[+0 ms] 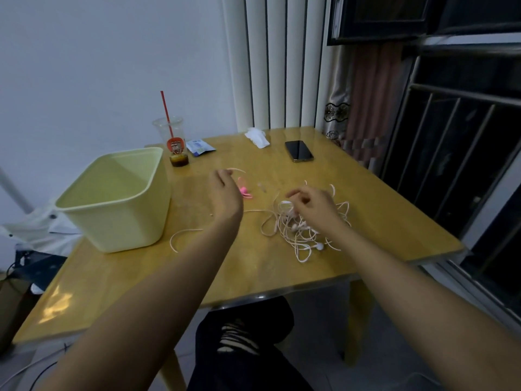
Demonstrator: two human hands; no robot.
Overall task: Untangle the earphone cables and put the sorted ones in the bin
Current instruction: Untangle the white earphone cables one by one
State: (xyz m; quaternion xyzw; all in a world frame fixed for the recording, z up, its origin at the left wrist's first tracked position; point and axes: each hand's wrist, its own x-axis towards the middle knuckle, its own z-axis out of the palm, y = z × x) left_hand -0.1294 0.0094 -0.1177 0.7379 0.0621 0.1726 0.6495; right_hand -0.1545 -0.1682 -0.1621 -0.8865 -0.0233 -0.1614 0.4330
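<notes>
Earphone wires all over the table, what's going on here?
A person is sorting out a tangle of earphone cables on the wooden table. Their right hand picks at the tangle, while the left hand seems to pinch a loose cable. The yellow bin beside it looks empty.

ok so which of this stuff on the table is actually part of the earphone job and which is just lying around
For the job: tangled earphone cables, loose cable, bin, probably the small pink piece.

Just lying about: cup with red straw, blue packet, tissue, phone.
</notes>
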